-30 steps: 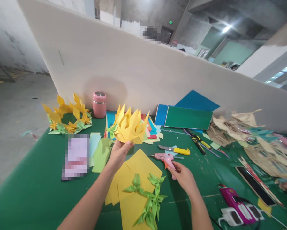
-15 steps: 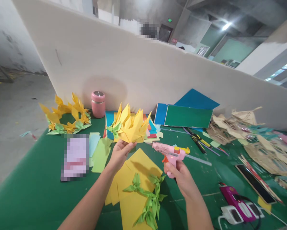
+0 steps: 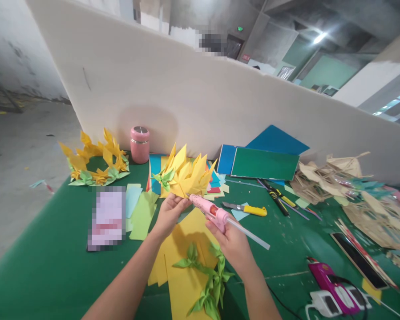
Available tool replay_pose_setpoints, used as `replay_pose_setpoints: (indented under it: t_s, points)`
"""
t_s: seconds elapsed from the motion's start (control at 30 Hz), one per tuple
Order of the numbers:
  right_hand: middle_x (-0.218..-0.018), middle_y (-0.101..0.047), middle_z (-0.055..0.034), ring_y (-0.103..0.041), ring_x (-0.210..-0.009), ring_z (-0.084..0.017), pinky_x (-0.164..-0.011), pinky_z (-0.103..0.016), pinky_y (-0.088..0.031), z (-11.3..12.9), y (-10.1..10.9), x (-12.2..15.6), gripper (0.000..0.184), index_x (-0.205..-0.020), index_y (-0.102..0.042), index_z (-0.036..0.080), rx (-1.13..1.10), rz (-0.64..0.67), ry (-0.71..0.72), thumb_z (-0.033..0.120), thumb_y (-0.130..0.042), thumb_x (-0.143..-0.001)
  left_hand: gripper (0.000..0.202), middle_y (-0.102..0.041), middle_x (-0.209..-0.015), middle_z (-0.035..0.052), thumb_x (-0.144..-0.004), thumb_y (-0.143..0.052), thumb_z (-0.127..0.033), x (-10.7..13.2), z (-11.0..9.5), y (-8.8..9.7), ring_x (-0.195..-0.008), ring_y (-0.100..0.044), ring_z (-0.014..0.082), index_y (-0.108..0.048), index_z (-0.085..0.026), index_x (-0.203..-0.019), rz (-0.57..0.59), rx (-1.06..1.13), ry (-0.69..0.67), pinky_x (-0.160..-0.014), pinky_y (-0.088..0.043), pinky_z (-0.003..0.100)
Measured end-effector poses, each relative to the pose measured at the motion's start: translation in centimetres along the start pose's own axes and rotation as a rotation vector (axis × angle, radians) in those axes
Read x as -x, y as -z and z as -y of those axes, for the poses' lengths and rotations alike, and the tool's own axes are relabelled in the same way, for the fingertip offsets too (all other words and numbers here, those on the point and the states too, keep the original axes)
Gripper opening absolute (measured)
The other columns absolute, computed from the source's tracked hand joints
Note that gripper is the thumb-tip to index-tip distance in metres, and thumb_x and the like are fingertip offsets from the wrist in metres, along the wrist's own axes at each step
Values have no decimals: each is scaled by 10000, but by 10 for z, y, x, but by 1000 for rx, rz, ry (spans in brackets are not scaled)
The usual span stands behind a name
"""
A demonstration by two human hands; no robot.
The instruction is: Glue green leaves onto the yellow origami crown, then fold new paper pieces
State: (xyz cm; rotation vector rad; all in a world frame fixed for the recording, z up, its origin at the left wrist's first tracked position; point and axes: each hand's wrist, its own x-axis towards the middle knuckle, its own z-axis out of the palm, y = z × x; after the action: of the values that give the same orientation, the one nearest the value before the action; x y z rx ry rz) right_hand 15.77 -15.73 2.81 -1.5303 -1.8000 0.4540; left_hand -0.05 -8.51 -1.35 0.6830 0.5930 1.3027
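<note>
Between thumb and fingers, my left hand [image 3: 170, 214] grips the lower edge of a folded yellow paper crown [image 3: 189, 175] with pointed petals and a green paper leaf [image 3: 165, 178] on its left side. Wrapped round the handle of a pink glue gun [image 3: 206, 206] is my right hand [image 3: 232, 242]. A clear glue stick [image 3: 249, 233] sticks out of the gun's back. The nozzle meets the crown's lower front; whether it touches is too small to tell. Below my hands lie yellow paper sheets [image 3: 179, 289] with several folded green paper leaves [image 3: 216, 280] on top.
A finished-looking yellow paper ring [image 3: 96, 166] and a pink flask [image 3: 140, 146] stand at the back left. A yellow-handled utility knife [image 3: 253, 210] lies right of the glue gun. Further right are wooden models [image 3: 320, 182] and a purple power strip [image 3: 333, 286] with cables. A white partition [image 3: 193, 102] rises behind.
My right hand has moved left and turned the glue gun, bringing its nozzle to the crown's lower front. The utility knife is now uncovered. My left hand still holds the crown.
</note>
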Motion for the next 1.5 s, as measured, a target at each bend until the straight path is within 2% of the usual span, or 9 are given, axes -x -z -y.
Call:
replay_pose_setpoints:
  t_s: [0.17,0.37,0.57,0.73,0.93,1.17,1.37,1.5]
  points:
    - [-808,-653,-72,-624,-754,-231,-649,-306,-484,1,0,-4,400,-854,-637,189,100,-39,45,511,-410,-923,356,-716,-715,-1,-613,-840,-337,1,3,1,-796,-709,174,-613,-181,-837,-16,-34,-18,-837,-535,295]
    - [-828,-651,-85,-619,-790,-242,-692,-320,-477,1,2,-9,391,-924,-631,179,151,-111,58,493,-398,-933,352,-714,-732,-10,-594,-848,-349,1,2,1,-774,-707,152,-591,-182,-767,-38,-58,-11,-837,-534,279]
    - [-845,-662,-91,-622,-814,-242,-701,-323,-484,-4,6,-10,405,-918,-638,169,122,-149,45,502,-408,-930,421,-620,-559,-60,-559,-866,-328,2,-2,-3,-783,-703,164,-471,-188,-592,-37,-28,-21,-824,-543,283]
    - [-923,-684,-89,-637,-877,-240,-753,-325,-495,-1,9,-3,331,-957,-641,185,37,-89,30,455,-454,-923,372,-644,-605,-62,-560,-861,-353,1,-2,-3,-720,-693,133,-552,-190,-687,-36,-39,-20,-840,-538,278]
    - [-874,-697,-71,-646,-820,-231,-703,-308,-499,0,10,1,315,-909,-660,197,40,-18,63,436,-454,-920,386,-715,-728,-24,-564,-862,-347,0,0,-1,-793,-703,150,-597,-194,-798,-12,-9,-36,-834,-541,272]
    - [-882,-671,-91,-627,-835,-245,-717,-323,-481,-9,10,-8,382,-977,-645,171,98,-38,19,472,-414,-930,367,-747,-805,-5,-579,-854,-362,0,0,1,-754,-707,142,-621,-195,-808,-24,-41,-31,-799,-556,269]
    - [-750,-629,-63,-602,-731,-234,-658,-318,-462,-8,15,-19,430,-853,-629,185,191,-138,77,544,-401,-918,385,-755,-851,19,-571,-860,-347,1,-2,1,-768,-709,155,-645,-191,-850,-21,-32,-38,-808,-555,286]
    - [-736,-616,-50,-591,-702,-213,-624,-296,-452,-4,18,-16,391,-833,-612,191,215,-200,142,511,-410,-932,389,-742,-782,-2,-564,-863,-350,1,-3,-1,-766,-709,156,-642,-199,-847,-20,-26,-31,-808,-551,277]
